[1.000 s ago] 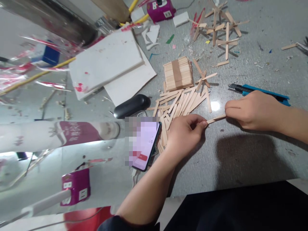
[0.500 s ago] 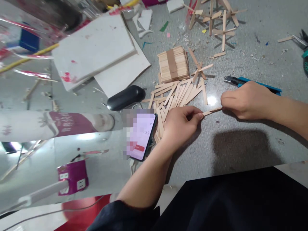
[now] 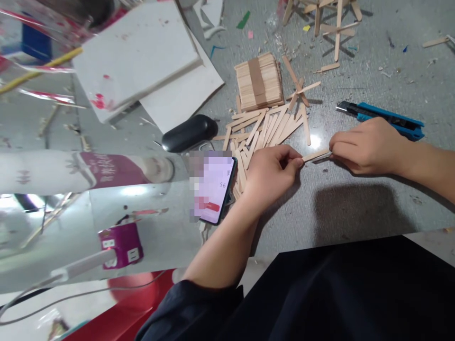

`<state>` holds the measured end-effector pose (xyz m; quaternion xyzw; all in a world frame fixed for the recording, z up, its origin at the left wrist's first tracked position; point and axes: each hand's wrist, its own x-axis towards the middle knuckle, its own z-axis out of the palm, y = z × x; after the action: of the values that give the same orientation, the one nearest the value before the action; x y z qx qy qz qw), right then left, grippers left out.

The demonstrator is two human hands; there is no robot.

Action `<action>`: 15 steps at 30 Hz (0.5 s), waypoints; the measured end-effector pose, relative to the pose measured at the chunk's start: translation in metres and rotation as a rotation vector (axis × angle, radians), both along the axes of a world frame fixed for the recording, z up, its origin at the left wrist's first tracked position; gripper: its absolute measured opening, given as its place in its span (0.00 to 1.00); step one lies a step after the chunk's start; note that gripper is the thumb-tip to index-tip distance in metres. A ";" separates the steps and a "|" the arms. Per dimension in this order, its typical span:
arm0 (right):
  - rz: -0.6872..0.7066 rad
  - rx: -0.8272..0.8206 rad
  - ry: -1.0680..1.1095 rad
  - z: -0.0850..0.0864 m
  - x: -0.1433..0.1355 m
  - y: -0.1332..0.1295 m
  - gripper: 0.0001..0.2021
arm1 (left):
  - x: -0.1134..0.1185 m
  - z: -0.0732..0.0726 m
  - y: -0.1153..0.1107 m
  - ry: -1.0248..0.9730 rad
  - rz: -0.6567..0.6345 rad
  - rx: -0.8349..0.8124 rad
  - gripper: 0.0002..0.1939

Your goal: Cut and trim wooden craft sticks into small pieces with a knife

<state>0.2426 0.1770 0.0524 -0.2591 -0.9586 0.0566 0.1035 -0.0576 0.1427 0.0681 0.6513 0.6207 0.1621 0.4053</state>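
A wooden stick [image 3: 314,155] spans the gap between my two hands, low over the grey table. My left hand [image 3: 275,173] pinches its left end between thumb and finger. At the other end my right hand [image 3: 359,147] is closed on it, fingers curled, and a thin pale edge shows beside the stick there. Just beyond my right hand lies a blue utility knife [image 3: 389,121] with its blade out. Loose sticks [image 3: 273,128] spread out behind my left hand, below a banded bundle of sticks [image 3: 259,81]. A crossed-stick piece [image 3: 300,90] stands right of the bundle.
A lit phone [image 3: 216,189] lies left of my left wrist, near a black case [image 3: 190,133]. White boards [image 3: 138,57] are at the upper left. More stick assemblies [image 3: 337,29] stand at the back. A purple socket block [image 3: 122,246] sits at the lower left.
The view has shifted, so most things sit slightly higher in it. Both hands still hold the stick, and a thin pale edge now shows beside it near my right fingers.
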 end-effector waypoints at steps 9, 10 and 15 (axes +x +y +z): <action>-0.058 0.018 -0.003 0.000 -0.004 -0.004 0.17 | 0.001 0.002 0.000 0.043 -0.012 0.015 0.07; -0.059 0.009 -0.011 0.000 -0.004 -0.004 0.17 | 0.000 0.002 0.000 0.047 -0.012 0.019 0.07; -0.073 -0.015 -0.022 0.002 -0.004 -0.004 0.17 | 0.001 0.004 0.000 0.044 -0.019 0.034 0.07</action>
<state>0.2388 0.1726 0.0548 -0.2952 -0.9492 0.0569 0.0930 -0.0568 0.1424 0.0723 0.6676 0.6203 0.1544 0.3817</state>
